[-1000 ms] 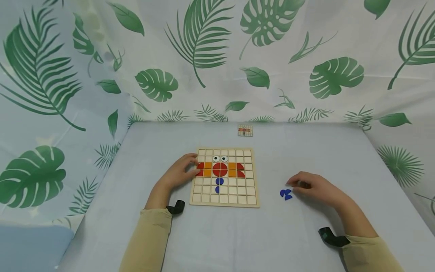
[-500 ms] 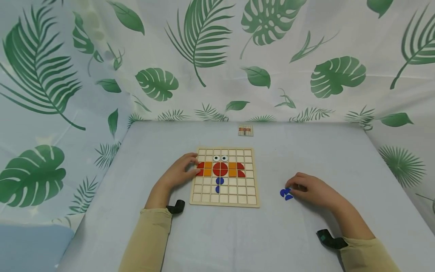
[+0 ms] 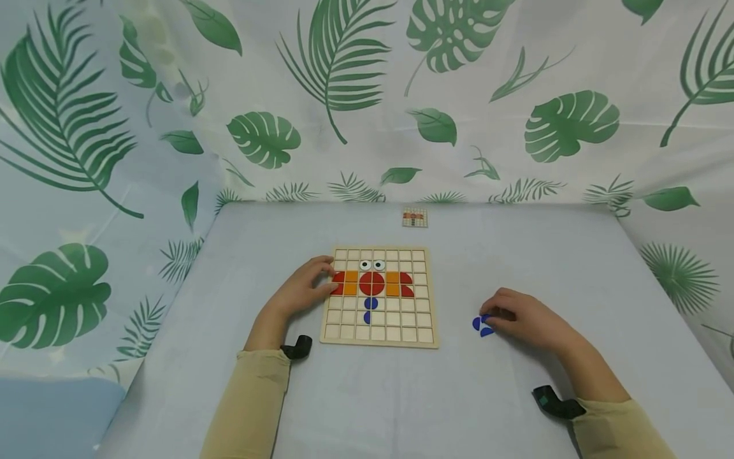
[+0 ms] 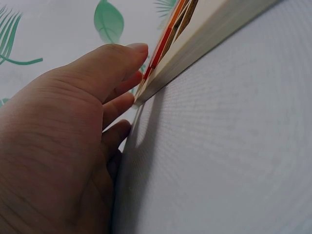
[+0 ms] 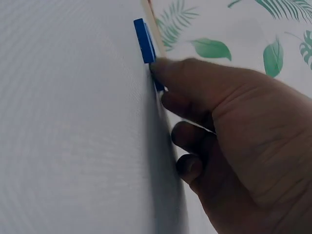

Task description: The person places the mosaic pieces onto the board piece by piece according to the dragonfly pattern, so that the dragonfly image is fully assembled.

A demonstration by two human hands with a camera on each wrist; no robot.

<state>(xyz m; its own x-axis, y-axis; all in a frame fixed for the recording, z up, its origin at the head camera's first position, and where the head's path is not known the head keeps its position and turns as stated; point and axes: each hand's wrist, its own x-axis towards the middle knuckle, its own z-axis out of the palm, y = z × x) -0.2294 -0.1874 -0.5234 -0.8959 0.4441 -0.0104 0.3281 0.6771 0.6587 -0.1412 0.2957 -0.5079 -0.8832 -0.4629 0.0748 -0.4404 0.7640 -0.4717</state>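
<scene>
A wooden grid board (image 3: 402, 333) lies on the table with orange squares (image 3: 392, 284), red rounded pieces (image 3: 371, 284), two eye pieces (image 3: 372, 264) and blue half-circle pieces (image 3: 371, 303) in its cells. My left hand (image 3: 300, 288) rests at the board's left edge, thumb on the rim beside red pieces; the left wrist view shows its fingers loosely extended along that edge. To the right of the board, my right hand (image 3: 520, 317) pinches a blue half-circle piece (image 3: 485, 317) between thumb and forefinger, low over the table. Loose blue pieces (image 3: 486, 332) lie beside its fingertips.
A small pattern card (image 3: 415, 217) showing a similar figure lies behind the board. A leaf-print cloth (image 3: 367, 159) hangs behind and at both sides of the white table (image 3: 390, 401). Dark wrist devices (image 3: 297, 347) sit at both sleeves.
The right hand has shifted slightly left, and its thumb and forefinger have closed on a blue piece. The loose blue pieces have spread apart a little. The left hand stays at the board.
</scene>
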